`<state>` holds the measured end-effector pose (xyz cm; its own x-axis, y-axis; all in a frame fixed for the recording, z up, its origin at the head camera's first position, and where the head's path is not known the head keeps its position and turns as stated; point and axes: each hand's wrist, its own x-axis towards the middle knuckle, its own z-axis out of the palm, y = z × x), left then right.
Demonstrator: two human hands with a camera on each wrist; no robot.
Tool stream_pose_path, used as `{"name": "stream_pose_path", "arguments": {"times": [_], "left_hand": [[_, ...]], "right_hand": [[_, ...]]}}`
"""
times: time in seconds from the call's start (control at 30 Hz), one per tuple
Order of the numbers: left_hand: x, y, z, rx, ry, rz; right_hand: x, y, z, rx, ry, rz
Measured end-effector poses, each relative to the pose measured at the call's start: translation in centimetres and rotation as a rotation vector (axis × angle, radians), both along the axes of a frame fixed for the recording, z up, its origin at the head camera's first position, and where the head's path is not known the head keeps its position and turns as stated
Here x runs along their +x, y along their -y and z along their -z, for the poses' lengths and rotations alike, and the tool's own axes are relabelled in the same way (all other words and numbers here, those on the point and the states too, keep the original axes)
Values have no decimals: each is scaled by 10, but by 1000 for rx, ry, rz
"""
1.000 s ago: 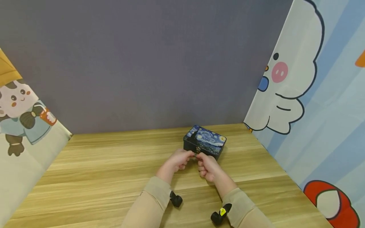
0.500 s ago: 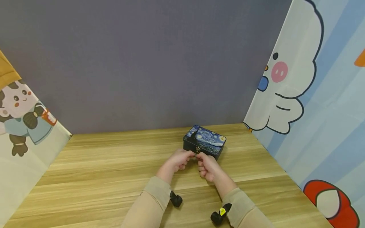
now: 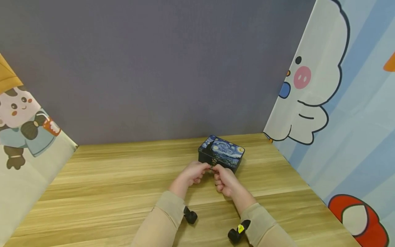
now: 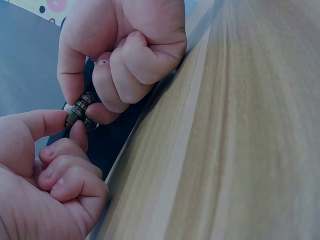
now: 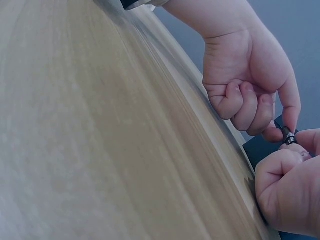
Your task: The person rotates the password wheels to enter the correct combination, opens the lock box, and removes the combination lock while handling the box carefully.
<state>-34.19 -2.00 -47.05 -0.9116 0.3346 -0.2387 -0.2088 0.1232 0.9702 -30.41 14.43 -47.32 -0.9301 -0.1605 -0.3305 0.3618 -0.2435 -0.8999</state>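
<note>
A small dark box (image 3: 224,151) with a swirling blue night-sky picture on its lid rests closed near the back of the table. On its front is a brass-coloured clasp (image 3: 214,161). Just before it, both hands hold a small combination padlock (image 4: 79,110) with rows of number dials. My left hand (image 3: 193,172) pinches one end between thumb and forefinger, other fingers curled in. From the other side my right hand (image 3: 226,180) pinches the opposite end likewise. In the right wrist view the padlock (image 5: 288,136) is partly hidden by the fingertips.
The wood-grain table (image 3: 117,192) stretches left and forward of the box. A grey panel (image 3: 160,72) rises behind it. Cartoon-printed sheets (image 3: 348,144) line both sides. A black wrist device (image 3: 190,216) hangs at each sleeve cuff.
</note>
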Motion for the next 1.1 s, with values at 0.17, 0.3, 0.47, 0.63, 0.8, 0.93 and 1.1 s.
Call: {"name": "stream_pose_path", "arguments": {"times": [0.17,0.3,0.47,0.63,0.8,0.93,1.1], "left_hand": [[0,0,0,9,4,2],[-1,0,0,14,7,0],[-1,0,0,12,9,1],[0,0,-1,3,11,1],[0,0,-1,1,8,2],[0,0,-1,8,6,3],[0,0,0,12,7,-1]], "right_hand": [[0,-1,-1,-1,-1,-4],[0,-1,-2,2,-3,-4],[-1,0,-2,9,2,3],[-1,1,-2,14,1,6],[-1,0,-1,15,1,5],[-1,0,-2,12,7,-1],[0,0,-3,6,15,-4]]}}
